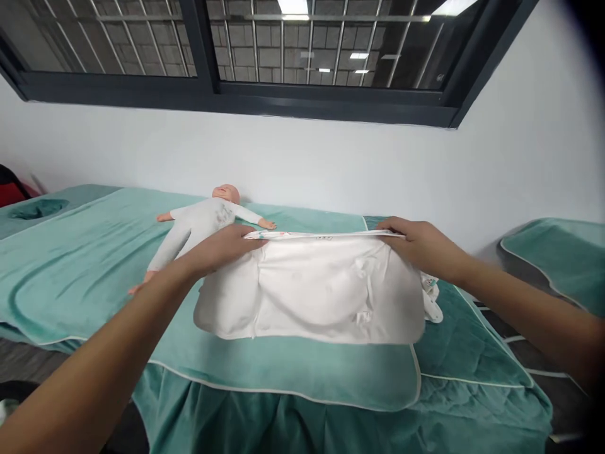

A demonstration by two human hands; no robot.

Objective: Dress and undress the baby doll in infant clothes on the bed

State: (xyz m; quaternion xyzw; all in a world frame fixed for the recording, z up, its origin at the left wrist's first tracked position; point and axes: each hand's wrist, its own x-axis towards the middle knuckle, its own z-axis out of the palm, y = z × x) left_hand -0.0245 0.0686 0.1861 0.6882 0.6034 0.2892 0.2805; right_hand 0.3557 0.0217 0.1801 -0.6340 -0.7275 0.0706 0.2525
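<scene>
A white baby cloth (312,290) with rounded lower corners hangs spread between my two hands, above the green bed cover. Small coloured prints show along its folded top edge, and there are white tabs on its right part. My left hand (230,246) pinches the top edge near the left end. At the right end, the fingers of my right hand (410,243) are closed on the same edge. Behind and left of the cloth a baby doll (205,217) in a white suit lies on its back; my left forearm and hand cover part of its legs.
The bed (283,372) has a green cover with a pale border. A bunched printed cloth (431,296) lies partly behind my right hand. Another green padded piece (558,252) is at the right. A white wall (312,164) and a dark-framed window (331,107) rise behind the bed.
</scene>
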